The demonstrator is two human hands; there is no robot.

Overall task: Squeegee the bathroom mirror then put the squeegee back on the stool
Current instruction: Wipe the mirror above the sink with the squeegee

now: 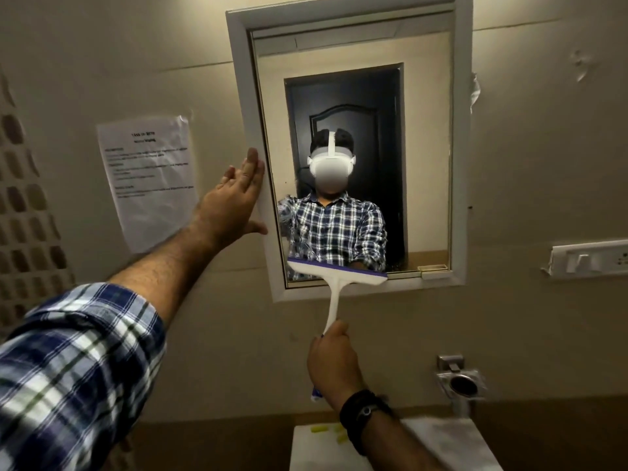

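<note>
A white-framed bathroom mirror (pixel 424 130) hangs on the beige wall ahead. My right hand (pixel 334 360) is shut on the lower handle of a white squeegee (pixel 334 277) with a purple blade. The blade lies across the bottom of the glass, just above the lower frame. My left hand (pixel 234 202) is flat and open, fingers apart, pressed against the mirror's left frame edge. The stool is not in view.
A printed paper sheet (pixel 149 178) is taped to the wall left of the mirror. A white switch plate (pixel 591 256) sits at the right, a metal wall holder (pixel 458 379) below it. A white basin or cistern top (pixel 316 443) lies beneath my right arm.
</note>
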